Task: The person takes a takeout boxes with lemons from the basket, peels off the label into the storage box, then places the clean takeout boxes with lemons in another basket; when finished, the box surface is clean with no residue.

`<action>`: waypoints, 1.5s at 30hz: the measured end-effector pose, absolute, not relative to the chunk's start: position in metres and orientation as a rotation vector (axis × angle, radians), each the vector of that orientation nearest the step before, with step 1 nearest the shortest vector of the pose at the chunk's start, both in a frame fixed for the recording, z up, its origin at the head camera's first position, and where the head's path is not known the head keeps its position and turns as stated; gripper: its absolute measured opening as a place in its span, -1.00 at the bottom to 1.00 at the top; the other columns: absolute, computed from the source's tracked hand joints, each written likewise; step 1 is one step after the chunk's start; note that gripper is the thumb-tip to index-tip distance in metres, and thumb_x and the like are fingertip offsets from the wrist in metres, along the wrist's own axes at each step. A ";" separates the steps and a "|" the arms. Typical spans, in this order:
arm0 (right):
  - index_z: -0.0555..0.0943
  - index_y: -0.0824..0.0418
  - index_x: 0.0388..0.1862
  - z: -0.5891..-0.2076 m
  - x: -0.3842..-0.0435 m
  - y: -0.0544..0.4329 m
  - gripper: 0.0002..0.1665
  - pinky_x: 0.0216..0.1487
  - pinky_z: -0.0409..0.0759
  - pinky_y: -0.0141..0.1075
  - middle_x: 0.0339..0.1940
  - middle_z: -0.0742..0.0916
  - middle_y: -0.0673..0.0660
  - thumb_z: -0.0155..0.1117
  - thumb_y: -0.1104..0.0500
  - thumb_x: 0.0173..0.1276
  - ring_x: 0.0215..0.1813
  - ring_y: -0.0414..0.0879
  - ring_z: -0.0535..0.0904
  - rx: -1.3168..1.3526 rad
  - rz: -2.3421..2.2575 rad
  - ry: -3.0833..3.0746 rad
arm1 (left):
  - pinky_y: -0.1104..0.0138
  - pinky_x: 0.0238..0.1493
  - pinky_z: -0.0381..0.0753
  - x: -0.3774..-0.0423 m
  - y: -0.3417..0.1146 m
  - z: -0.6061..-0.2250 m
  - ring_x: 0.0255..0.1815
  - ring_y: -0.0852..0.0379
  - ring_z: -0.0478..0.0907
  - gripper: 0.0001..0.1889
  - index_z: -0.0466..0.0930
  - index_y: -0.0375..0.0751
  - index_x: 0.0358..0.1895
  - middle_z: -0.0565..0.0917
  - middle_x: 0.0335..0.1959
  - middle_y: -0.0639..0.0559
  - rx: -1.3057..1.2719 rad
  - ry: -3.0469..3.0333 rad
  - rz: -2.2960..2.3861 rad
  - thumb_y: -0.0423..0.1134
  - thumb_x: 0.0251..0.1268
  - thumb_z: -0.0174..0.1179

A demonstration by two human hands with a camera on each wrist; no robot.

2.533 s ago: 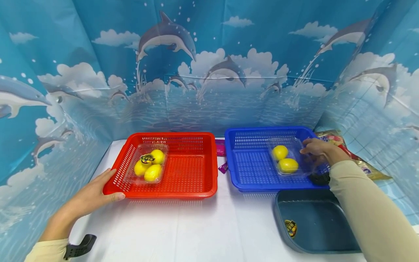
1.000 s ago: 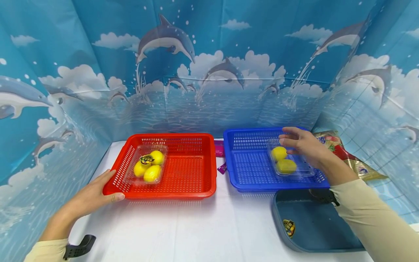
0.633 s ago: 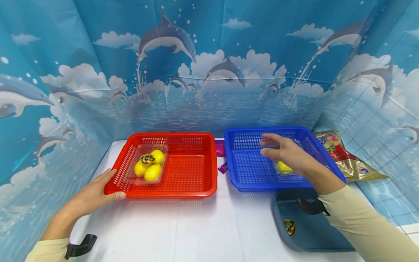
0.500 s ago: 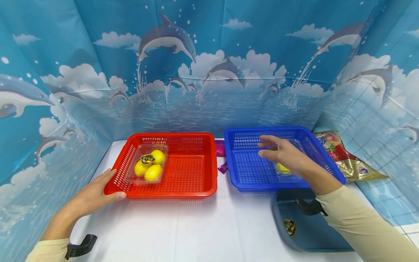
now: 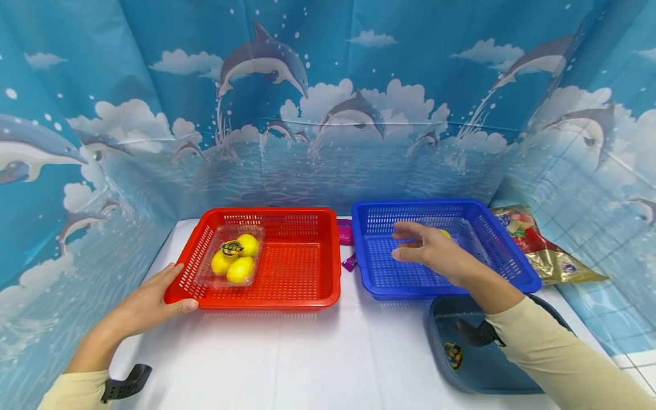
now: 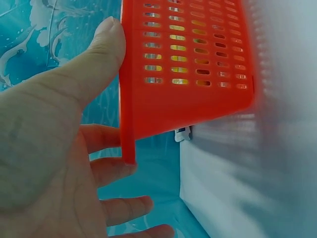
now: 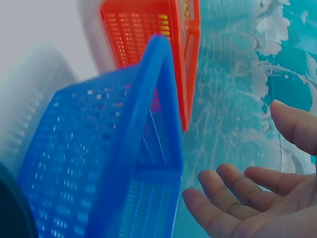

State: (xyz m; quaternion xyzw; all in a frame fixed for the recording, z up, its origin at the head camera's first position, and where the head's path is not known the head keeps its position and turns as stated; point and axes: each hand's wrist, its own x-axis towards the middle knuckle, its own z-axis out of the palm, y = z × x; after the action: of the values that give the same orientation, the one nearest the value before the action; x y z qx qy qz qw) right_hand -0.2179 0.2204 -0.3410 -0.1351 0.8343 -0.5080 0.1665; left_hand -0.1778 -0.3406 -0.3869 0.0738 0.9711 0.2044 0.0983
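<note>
My left hand (image 5: 138,304) grips the near-left corner of the red basket (image 5: 294,279); in the left wrist view its thumb and foremost fingers meet the rim, the others stretch out below. Inside that basket a clear plastic box (image 5: 205,276) bears a black-and-yellow label and holds yellow lemons (image 5: 239,270). Over the blue basket (image 5: 389,270) hovers my right hand (image 5: 435,250), fingers loosely bent and thumb apart, nothing between them. It hides much of a second clear plastic box (image 5: 471,236), where part of a lemon (image 5: 445,233) shows.
A dark teal tray (image 5: 441,364) with a round label sticker (image 5: 453,355) stands in front of the blue basket, partly beneath my right forearm. To the right lies a red-and-gold bag (image 5: 545,250). Purple packets (image 5: 345,233) lie between the baskets. A dolphin curtain (image 5: 328,159) encloses the table.
My right hand has come away from the right end of the box in the blue basket and moved left above it, covering the lemons. The left hand stays at the red basket's corner.
</note>
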 end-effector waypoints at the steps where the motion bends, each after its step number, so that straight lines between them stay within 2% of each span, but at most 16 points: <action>1: 0.07 0.29 0.65 -0.341 -0.217 0.218 -0.04 0.41 0.37 0.26 0.55 0.36 0.37 0.32 0.01 0.48 0.52 0.34 0.30 -0.388 -1.446 2.370 | -0.44 0.15 0.42 -0.178 -0.341 -0.386 0.45 -0.57 0.10 0.19 -0.06 -0.44 0.61 0.06 0.54 -0.57 0.219 2.872 0.607 0.33 0.20 0.32; 8: 0.12 0.32 0.63 -0.349 -0.211 0.202 -0.01 0.40 0.42 0.21 0.54 0.36 0.38 0.38 0.00 0.43 0.51 0.36 0.32 -0.423 -1.475 2.315 | -0.49 0.14 0.36 -0.183 -0.339 -0.374 0.44 -0.61 0.06 0.16 -0.08 -0.41 0.62 0.03 0.53 -0.61 0.238 2.885 0.622 0.29 0.24 0.32; 15: 0.17 0.32 0.60 -0.361 -0.207 0.181 -0.05 0.33 0.52 0.15 0.52 0.40 0.38 0.40 0.04 0.41 0.47 0.36 0.36 -0.471 -1.457 2.313 | -0.48 0.12 0.39 -0.193 -0.327 -0.346 0.44 -0.58 0.15 0.13 0.02 -0.37 0.61 0.16 0.52 -0.54 0.289 2.954 0.572 0.34 0.23 0.29; 20: 0.24 0.32 0.58 -0.368 -0.205 0.162 -0.09 0.32 0.54 0.12 0.51 0.45 0.30 0.42 0.05 0.39 0.47 0.29 0.40 -0.465 -1.394 2.387 | -0.44 0.15 0.43 -0.211 -0.313 -0.333 0.42 -0.56 0.22 0.07 0.07 -0.38 0.59 0.23 0.49 -0.53 0.294 2.963 0.623 0.34 0.29 0.24; 26: 0.29 0.20 0.58 -0.374 -0.203 0.142 -0.06 0.42 0.39 0.22 0.54 0.43 0.20 0.48 0.00 0.32 0.55 0.22 0.30 -0.416 -1.241 2.542 | -0.38 0.26 0.38 -0.235 -0.304 -0.329 0.49 -0.52 0.14 0.05 -0.06 -0.24 0.65 0.14 0.56 -0.46 0.174 2.823 0.880 0.38 0.35 0.13; 32: 0.30 0.20 0.58 -0.381 -0.203 0.129 -0.04 0.34 0.46 0.24 0.55 0.41 0.24 0.50 -0.01 0.29 0.54 0.25 0.31 -0.439 -1.151 2.640 | -0.36 0.40 0.21 -0.261 -0.297 -0.333 0.56 -0.48 0.02 0.12 -0.19 -0.20 0.67 0.04 0.60 -0.45 0.052 2.665 1.094 0.44 0.33 0.10; 35: 0.25 0.23 0.60 -0.384 -0.203 0.124 0.03 0.43 0.29 0.32 0.59 0.35 0.24 0.53 -0.01 0.26 0.63 0.28 0.12 -0.512 -1.135 2.634 | -0.34 0.44 0.17 -0.272 -0.292 -0.338 0.57 -0.45 0.02 0.13 -0.22 -0.21 0.67 0.02 0.60 -0.45 0.008 2.610 1.131 0.44 0.33 0.09; 39: 0.15 0.30 0.63 -0.385 -0.202 0.119 0.18 0.52 -0.10 0.40 0.67 0.19 0.23 0.55 -0.10 0.21 0.69 0.30 -0.25 -0.614 -1.077 2.633 | -0.31 0.48 0.13 -0.282 -0.286 -0.345 0.59 -0.44 -0.03 0.12 -0.25 -0.23 0.67 -0.05 0.62 -0.45 -0.015 2.570 1.143 0.41 0.37 0.09; 45: 0.11 0.38 0.62 -0.385 -0.202 0.113 0.29 0.55 -0.23 0.37 0.67 0.14 0.29 0.54 -0.22 0.17 0.68 0.30 -0.27 -0.661 -0.980 2.671 | -0.26 0.53 0.06 -0.292 -0.281 -0.354 0.62 -0.42 -0.13 0.12 -0.33 -0.30 0.66 -0.16 0.65 -0.42 -0.043 2.531 1.148 0.35 0.42 0.08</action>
State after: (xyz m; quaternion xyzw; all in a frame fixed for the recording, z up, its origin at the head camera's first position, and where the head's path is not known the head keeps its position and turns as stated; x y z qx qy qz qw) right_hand -0.2025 0.1130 -0.3853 -0.2248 0.9090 -0.3334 0.1102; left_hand -0.2917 -0.2809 -0.3538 -0.0151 0.8958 0.4062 0.1799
